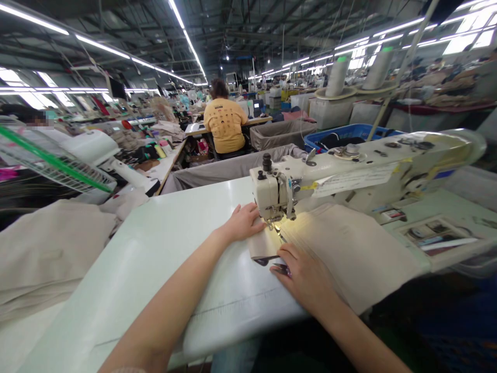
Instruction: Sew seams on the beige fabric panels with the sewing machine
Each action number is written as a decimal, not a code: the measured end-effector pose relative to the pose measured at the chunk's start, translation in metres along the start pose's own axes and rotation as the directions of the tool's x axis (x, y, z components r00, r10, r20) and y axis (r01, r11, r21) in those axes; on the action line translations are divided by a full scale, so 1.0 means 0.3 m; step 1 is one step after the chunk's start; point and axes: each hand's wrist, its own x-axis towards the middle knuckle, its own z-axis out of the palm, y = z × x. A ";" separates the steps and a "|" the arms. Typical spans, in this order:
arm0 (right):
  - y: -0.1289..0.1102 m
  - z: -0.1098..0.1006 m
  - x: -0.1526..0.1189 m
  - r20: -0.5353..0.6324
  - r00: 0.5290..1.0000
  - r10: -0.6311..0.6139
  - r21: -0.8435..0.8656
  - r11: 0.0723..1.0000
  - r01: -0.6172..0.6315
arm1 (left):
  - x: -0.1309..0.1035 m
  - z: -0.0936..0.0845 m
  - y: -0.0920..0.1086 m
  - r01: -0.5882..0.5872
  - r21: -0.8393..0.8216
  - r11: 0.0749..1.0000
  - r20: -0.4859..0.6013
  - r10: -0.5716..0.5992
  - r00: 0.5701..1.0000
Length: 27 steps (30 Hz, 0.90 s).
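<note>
A beige sewing machine point(272, 194) stands over the pale table, its lamp lighting the needle area. Under its presser foot lies a beige fabric piece point(262, 246). My left hand point(244, 221) rests flat by the foot, fingers stretched out, thumb and fingertips at the fabric's left side. On the near right side, my right hand point(305, 274) curls around what look like small thread snips point(286, 270), with dark tips and a purplish part showing. Its fingertips touch the fabric's edge. A larger stack of beige fabric point(349, 248) spreads right of the needle.
Beige fabric point(50, 254) is heaped at the left. Behind the table are a grey cloth-lined bin point(221, 168) and a blue basket point(349, 133). A tool tray point(437, 233) sits at the right. A person in a yellow shirt point(225, 124) sits farther back, facing away.
</note>
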 end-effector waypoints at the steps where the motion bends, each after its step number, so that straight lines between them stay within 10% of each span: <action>1: 0.001 0.000 0.000 0.002 1.000 -0.002 -0.002 1.000 0.002 | 0.000 0.001 -0.001 0.000 -0.007 1.000 -0.005 0.000 1.000; 18: 0.012 -0.009 0.033 0.043 0.998 -0.050 -0.049 0.997 0.052 | -0.002 -0.024 0.025 0.026 0.089 0.996 -0.035 -0.023 0.999; 27: 0.037 -0.001 -0.003 0.062 0.994 -0.086 -0.027 0.996 0.088 | -0.236 0.052 0.226 -0.246 0.004 0.969 -0.116 0.244 0.963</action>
